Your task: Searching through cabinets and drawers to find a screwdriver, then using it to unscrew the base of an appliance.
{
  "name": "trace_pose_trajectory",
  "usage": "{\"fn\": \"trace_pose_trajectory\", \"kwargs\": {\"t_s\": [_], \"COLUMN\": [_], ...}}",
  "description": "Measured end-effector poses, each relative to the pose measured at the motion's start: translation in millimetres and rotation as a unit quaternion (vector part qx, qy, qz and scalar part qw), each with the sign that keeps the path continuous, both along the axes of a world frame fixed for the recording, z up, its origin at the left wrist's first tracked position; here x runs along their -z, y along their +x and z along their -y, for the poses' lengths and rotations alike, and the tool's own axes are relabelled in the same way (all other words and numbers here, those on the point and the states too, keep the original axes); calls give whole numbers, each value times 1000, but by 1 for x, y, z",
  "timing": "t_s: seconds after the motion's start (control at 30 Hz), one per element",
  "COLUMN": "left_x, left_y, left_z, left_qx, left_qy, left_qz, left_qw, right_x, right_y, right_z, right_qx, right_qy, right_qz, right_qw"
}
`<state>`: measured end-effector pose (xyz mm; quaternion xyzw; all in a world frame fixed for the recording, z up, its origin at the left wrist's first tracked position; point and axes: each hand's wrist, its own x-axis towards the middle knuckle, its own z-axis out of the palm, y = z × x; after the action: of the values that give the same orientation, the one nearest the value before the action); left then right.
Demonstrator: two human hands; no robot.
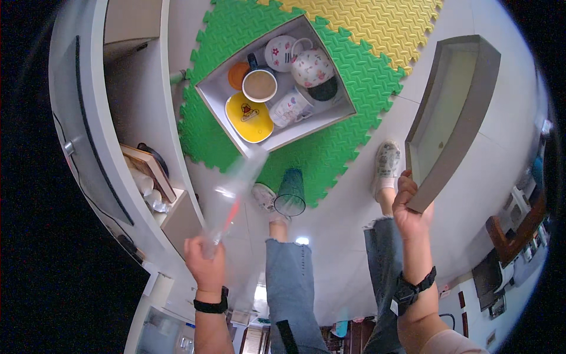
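Note:
In my left hand [204, 264] is a clear plastic wrapper [227, 203] with a red streak, blurred by motion, its far end near the box corner. The fingers of my right hand [411, 206] close around the near end of a grey-brown box lid [466, 112], held tilted with its pale inside facing left. Ahead sits the uncovered box [306, 131]. Inside it are a mug [259, 87], a yellow dish [250, 118], a printed white cup [292, 108], a floral cup [312, 68], a patterned round piece [279, 53] and an orange round piece [237, 75].
A blue-tinted drinking glass [290, 192] stands between the box and my legs, beside my left shoe [264, 197]. Green foam matting [365, 88] lies under the box, with yellow matting [383, 23] beyond. A white shelf unit [177, 118] runs along the left.

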<state>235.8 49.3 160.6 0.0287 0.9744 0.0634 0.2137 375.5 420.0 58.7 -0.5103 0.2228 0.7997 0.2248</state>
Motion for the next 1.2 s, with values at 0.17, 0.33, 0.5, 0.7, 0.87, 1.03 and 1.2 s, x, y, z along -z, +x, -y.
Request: {"fn": "trace_pose_trajectory", "kwargs": {"t_s": [0.17,0.33,0.5,0.7,0.87,1.03,1.2], "left_x": [28,80,123,156,177,162,159], "left_y": [-8,-22,-28,-27,-38,-46,-47], "left_z": [17,26,17,1,9,-16,-2], "left_qx": [-236,-247,-271,-214,-221,-214,-254], "left_qy": [135,109,130,107,172,114,142], "left_qz": [-47,-44,-62,47,192,194,211], "left_qw": [961,962,952,970,941,951,933], "right_x": [0,4,1,4,3,4,4], "right_y": [-1,7,0,4,-1,0,-1], "right_z": [4,7,11,11,16,19,22], "right_qx": [-35,-27,-34,-30,-48,-61,-109], "right_qy": [33,22,17,0,1,31,52], "right_qz": [5,-23,-22,-7,10,42,34], "right_qw": [999,999,999,1000,999,997,992]}}
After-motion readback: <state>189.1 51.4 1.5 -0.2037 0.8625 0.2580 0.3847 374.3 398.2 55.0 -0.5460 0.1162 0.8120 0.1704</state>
